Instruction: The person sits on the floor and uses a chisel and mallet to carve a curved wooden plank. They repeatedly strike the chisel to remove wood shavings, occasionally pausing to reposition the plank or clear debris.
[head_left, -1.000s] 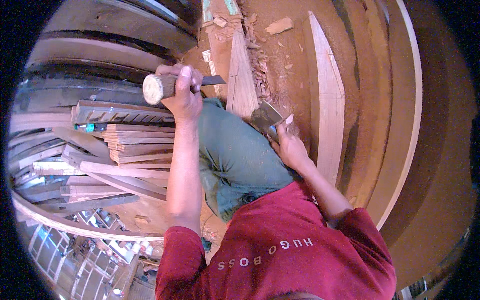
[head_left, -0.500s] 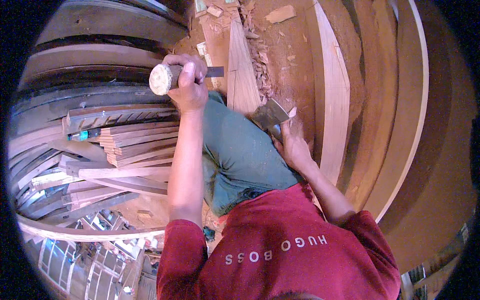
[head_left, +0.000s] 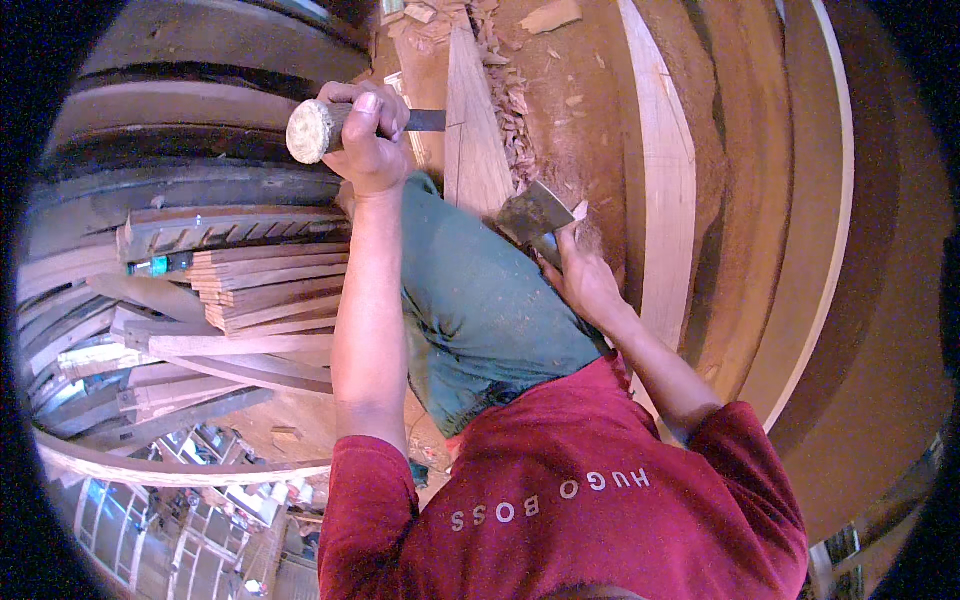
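Note:
My left hand (head_left: 368, 135) is closed round the thick round wooden handle of a chisel (head_left: 428, 121). Its pale, battered handle end faces left. The dark flat blade points right, its tip at the left edge of a tapered plank (head_left: 476, 150); I cannot tell if it touches. Lower and to the right, my right hand (head_left: 590, 280) grips what looks like a hatchet (head_left: 537, 214), with a broad flat steel head. That head is near the plank's lower end, beside my green-trousered leg (head_left: 490, 300). The hatchet's handle is mostly hidden by my fingers.
Wood chips (head_left: 512, 110) lie along the plank's right side. A long pale board (head_left: 665, 170) runs farther right, beside large brown boards. On the left are stacked cut pieces (head_left: 265, 285) and long dark timbers (head_left: 190, 120). A loose offcut (head_left: 552, 15) lies at the top.
The view has shifted slightly, so plank and chips appear higher. My left hand and chisel appear a little higher and farther left. Both hands keep their grips.

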